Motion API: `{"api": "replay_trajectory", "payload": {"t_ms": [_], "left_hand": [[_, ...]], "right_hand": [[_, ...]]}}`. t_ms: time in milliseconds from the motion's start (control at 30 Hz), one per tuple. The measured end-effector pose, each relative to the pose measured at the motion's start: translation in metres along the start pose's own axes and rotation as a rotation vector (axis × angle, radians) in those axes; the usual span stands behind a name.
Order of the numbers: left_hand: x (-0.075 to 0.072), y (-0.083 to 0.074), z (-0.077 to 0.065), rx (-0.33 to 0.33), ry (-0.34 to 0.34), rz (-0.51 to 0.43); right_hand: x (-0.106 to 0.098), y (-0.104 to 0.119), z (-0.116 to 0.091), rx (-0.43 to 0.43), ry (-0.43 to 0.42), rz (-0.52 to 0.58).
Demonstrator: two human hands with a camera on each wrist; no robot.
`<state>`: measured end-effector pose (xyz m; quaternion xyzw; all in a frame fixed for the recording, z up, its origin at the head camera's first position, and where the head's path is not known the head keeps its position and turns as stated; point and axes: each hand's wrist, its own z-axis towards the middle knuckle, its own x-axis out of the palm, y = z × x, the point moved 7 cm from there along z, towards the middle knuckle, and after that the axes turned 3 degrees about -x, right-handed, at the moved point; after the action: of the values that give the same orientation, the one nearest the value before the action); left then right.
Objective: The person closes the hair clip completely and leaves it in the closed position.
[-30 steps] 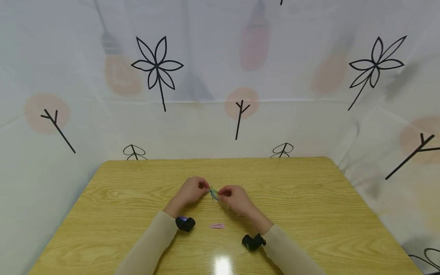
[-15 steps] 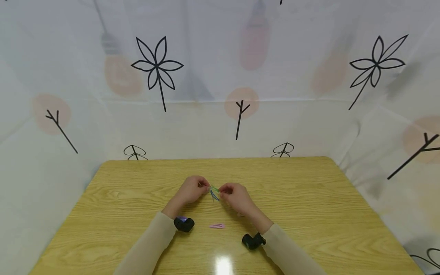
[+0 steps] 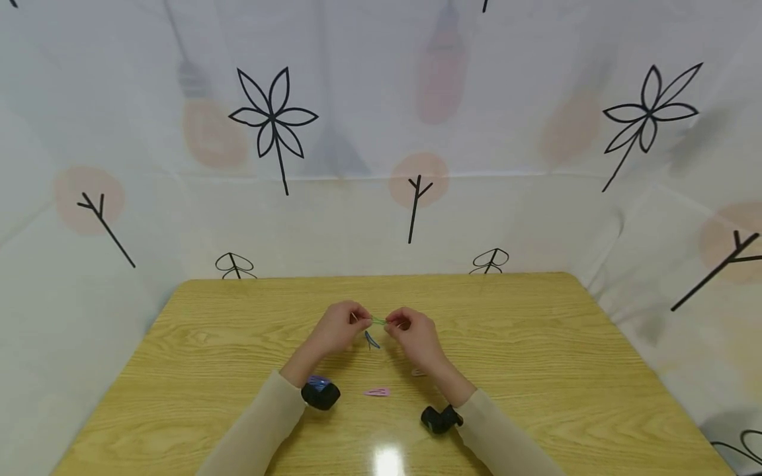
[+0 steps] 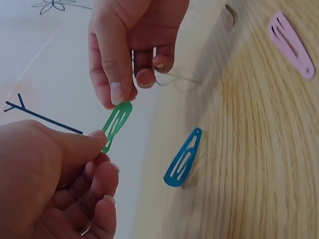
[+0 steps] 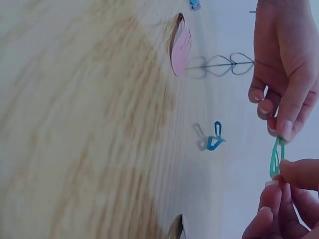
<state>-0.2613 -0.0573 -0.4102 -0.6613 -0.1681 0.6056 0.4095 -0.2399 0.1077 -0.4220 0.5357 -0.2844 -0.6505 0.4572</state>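
A green snap hair clip is stretched level between both hands, above the table. My left hand pinches one end between thumb and fingertips. At its other end, the thumb and fingers of my right hand pinch it. Just below the hands, a blue snap hair clip lies on the wood, its two parts sprung apart. Nearer the front is a pink snap hair clip. A beige clip sits beside my right forearm, partly hidden by it in the head view.
A purple clip shows beside the left wrist, partly covered by the black wrist camera. Another black camera is on the right wrist. The wooden table ends at a white patterned cloth behind and at both sides.
The green clip, which overlapped the blue one between the hands, has come up and away from it. Both hands have moved slightly farther back; the blue clip stays behind on the table.
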Motion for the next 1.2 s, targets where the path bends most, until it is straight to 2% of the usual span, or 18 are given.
{"api": "replay_trajectory", "payload": {"t_ms": [267, 367, 633, 833, 1033, 1200], "left_hand": [[0.004, -0.013, -0.009, 0.055, 0.038, -0.015], [0.006, -0.016, -0.012, 0.053, 0.042, -0.023], [0.002, -0.023, -0.017, 0.074, -0.037, -0.026], [0.003, -0.026, -0.02, 0.106, -0.061, -0.048], [0.009, -0.028, -0.021, 0.144, -0.004, -0.089], [0.014, -0.023, -0.022, 0.146, 0.048, -0.113]], "right_hand": [[-0.005, 0.007, -0.004, -0.028, -0.011, -0.029], [-0.006, 0.008, -0.006, -0.033, -0.01, -0.039], [-0.009, 0.009, -0.015, -0.036, 0.018, -0.043], [-0.014, 0.013, -0.022, -0.008, 0.05, -0.052], [-0.018, 0.015, -0.026, -0.047, 0.052, -0.055], [-0.02, 0.013, -0.028, -0.074, 0.037, -0.064]]}}
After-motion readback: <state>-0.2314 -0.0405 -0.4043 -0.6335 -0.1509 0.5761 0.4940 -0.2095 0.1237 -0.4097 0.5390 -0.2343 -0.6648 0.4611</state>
